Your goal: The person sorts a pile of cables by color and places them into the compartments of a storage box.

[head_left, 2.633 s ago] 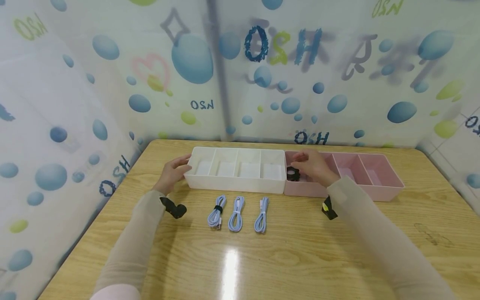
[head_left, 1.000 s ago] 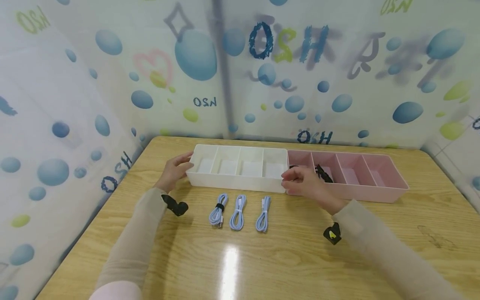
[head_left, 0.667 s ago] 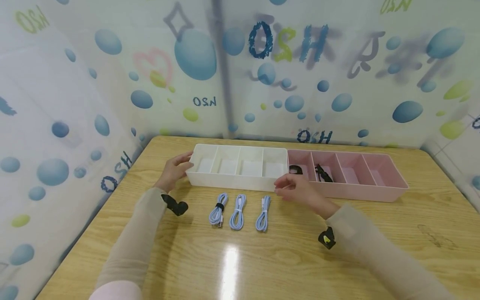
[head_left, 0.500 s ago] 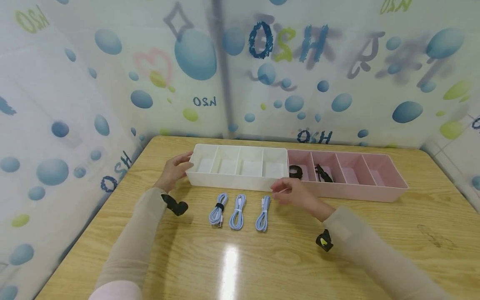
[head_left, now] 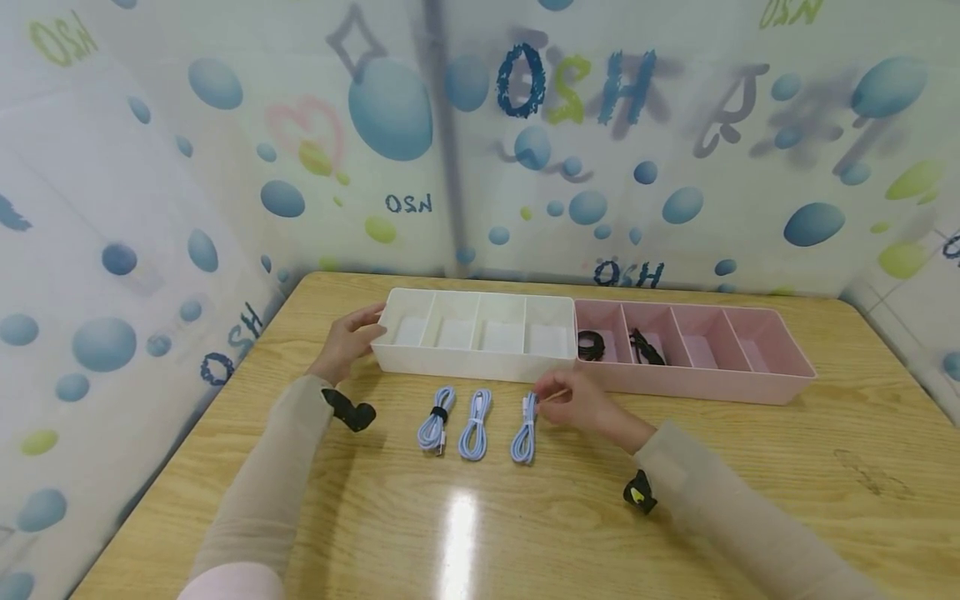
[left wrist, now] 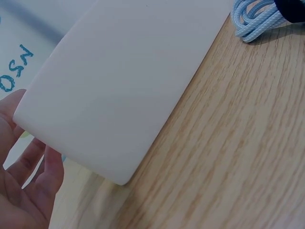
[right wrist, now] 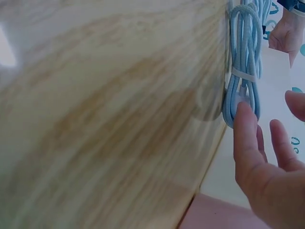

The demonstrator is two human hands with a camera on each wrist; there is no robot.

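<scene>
My left hand rests its fingertips against the left end of the white four-compartment organizer box; in the left wrist view the hand's fingers are loosely bent beside the end wall. My right hand is at the upper end of the rightmost bundled light blue cable. In the right wrist view its fingers are spread, and one fingertip overlaps that cable. Two more light blue cable bundles lie to the left: one cable with a white tie and another cable with a black strap.
A pink four-compartment organizer box stands end to end with the white one. A round black coil lies in its leftmost compartment, and a black bundle in the adjoining one. Behind the wooden table hangs a patterned curtain.
The right hand has come out of the pink box's left compartment, moving left and toward the front to the rightmost blue cable. The left hand has stayed at the white box.
</scene>
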